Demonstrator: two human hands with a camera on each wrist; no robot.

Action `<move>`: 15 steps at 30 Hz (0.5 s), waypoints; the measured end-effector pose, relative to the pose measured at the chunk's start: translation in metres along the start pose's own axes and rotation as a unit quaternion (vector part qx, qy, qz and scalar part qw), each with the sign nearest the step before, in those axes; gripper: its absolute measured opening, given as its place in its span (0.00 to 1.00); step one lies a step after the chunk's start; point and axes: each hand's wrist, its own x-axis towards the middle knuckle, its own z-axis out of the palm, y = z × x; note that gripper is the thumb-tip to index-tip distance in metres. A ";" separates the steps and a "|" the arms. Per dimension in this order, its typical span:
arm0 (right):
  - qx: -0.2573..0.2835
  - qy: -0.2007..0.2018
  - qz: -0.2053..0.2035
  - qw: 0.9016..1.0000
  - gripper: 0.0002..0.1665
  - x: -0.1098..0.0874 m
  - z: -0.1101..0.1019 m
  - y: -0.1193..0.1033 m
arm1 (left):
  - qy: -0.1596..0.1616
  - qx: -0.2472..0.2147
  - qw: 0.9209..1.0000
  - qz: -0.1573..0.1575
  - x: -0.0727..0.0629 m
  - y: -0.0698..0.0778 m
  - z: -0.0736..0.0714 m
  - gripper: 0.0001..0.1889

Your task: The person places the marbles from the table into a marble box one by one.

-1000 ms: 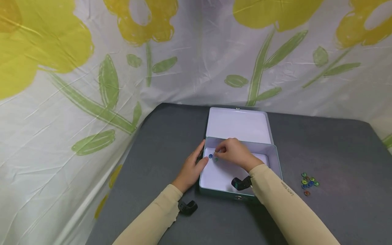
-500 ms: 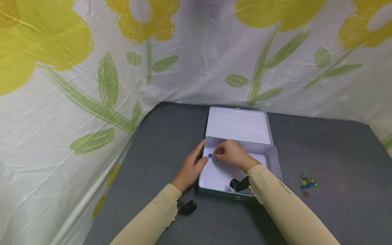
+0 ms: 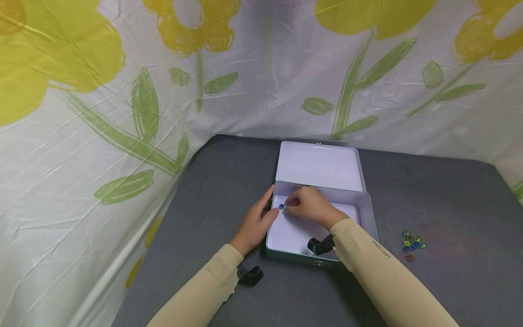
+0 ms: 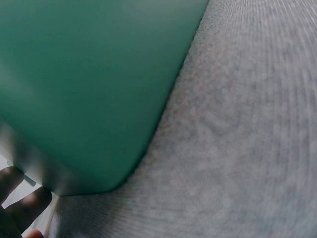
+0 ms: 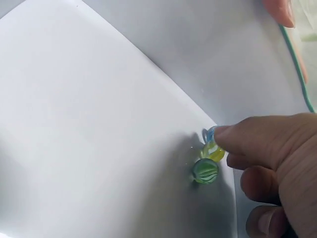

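Note:
A hinged tin box (image 3: 286,249), green outside and white inside, lies with its lid (image 3: 320,165) folded back. My left hand (image 3: 253,227) holds its left wall, thumb over the rim and fingers along the outside. Inside the far left corner is my right hand (image 3: 312,206), its thumb and fingers closed around a yellow glass marble (image 5: 212,150), though the contact is partly hidden. A green striped marble (image 5: 205,171) lies beside it on the box floor. Just left of the fingertips sits a blue marble (image 3: 281,206), partly covered by my thumb in the right wrist view.
A loose cluster of several coloured marbles (image 3: 413,244) lies on the dark grey table (image 3: 457,204) to the right of the box. A white curtain with yellow flowers (image 3: 265,91) hangs behind and left of the table.
My right hand has shifted slightly left and down, and now hides the green marble from the head view. The left hand keeps its place on the box.

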 end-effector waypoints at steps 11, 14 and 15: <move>0.024 0.020 0.011 0.999 0.12 0.001 -0.006 -0.003 | -0.001 -0.005 1.000 0.002 0.002 0.001 0.000 0.34; 0.024 0.019 0.016 0.999 0.13 -0.001 -0.007 -0.006 | -0.005 -0.011 1.000 -0.002 0.000 -0.002 0.001 0.34; 0.023 0.019 0.015 0.999 0.13 -0.002 -0.008 -0.007 | -0.006 -0.011 1.000 -0.003 0.000 -0.003 0.001 0.34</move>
